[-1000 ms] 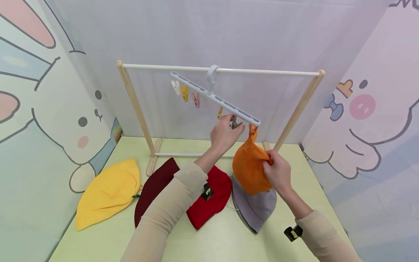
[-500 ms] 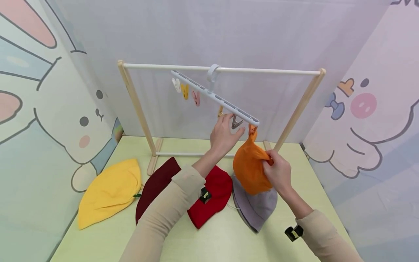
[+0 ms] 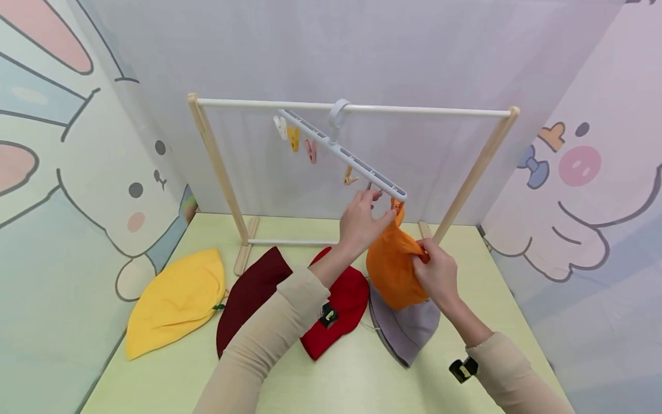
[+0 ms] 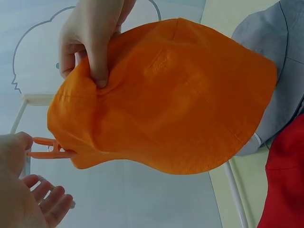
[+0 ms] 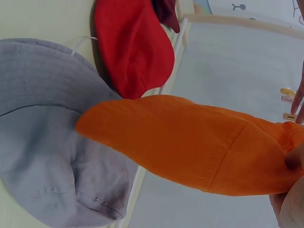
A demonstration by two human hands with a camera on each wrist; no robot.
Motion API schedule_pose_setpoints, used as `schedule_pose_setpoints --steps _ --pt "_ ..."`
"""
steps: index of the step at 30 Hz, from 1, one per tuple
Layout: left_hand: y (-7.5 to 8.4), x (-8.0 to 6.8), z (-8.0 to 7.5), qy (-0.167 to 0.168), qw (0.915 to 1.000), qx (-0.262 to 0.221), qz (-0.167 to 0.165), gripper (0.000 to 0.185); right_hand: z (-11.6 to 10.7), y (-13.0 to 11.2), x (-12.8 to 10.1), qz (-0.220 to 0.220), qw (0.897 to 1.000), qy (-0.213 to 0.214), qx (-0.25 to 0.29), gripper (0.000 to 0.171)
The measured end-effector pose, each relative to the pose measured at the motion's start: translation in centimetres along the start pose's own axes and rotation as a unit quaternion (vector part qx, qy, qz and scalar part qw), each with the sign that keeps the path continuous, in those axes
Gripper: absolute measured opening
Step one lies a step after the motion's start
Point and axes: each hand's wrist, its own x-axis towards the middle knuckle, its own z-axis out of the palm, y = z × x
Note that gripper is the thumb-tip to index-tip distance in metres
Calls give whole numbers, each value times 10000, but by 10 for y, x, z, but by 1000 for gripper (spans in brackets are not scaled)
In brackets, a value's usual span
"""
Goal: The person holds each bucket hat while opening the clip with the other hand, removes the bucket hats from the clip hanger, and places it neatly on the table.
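Observation:
An orange bucket hat hangs from an orange clothes peg near the front right end of the pale blue clip hanger. My right hand pinches the hat's fabric between thumb and fingers. Beside the peg is my left hand, its thumb tip right at the peg's handle in the left wrist view and its other fingers loosely spread. Those fingers largely hide a grey peg in the head view. Beneath the orange hat lies a grey bucket hat.
The hanger hooks over the white bar of a wooden-legged rack. White, yellow, pink and tan pegs dangle from it. Yellow, maroon and red hats lie on the table.
My left hand has shifted right from the grey peg to the orange one. The hanger has swung slightly, its far end moving right. My right hand keeps its hold on the orange hat.

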Motion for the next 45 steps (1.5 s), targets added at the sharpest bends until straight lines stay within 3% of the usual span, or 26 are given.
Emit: schedule_pose_setpoints --steps 8,17,32,39,45 --pt "6 -1 7 -244 9987 455 6 45 3 -2 -1 -160 9998 68 63 15" --pt "10 1 13 -288 9964 794 41 31 7 -5 -5 -281 9996 -10 69 13" --pt "15 5 14 -9 9942 1054 -218 28 13 -14 -8 -712 9971 74 246 13" --pt "15 6 13 151 9945 1017 -191 26 13 -18 -9 -666 9976 -11 193 14" --pt "14 6 13 97 9952 966 -152 25 12 -20 -9 -653 9977 -110 169 16"
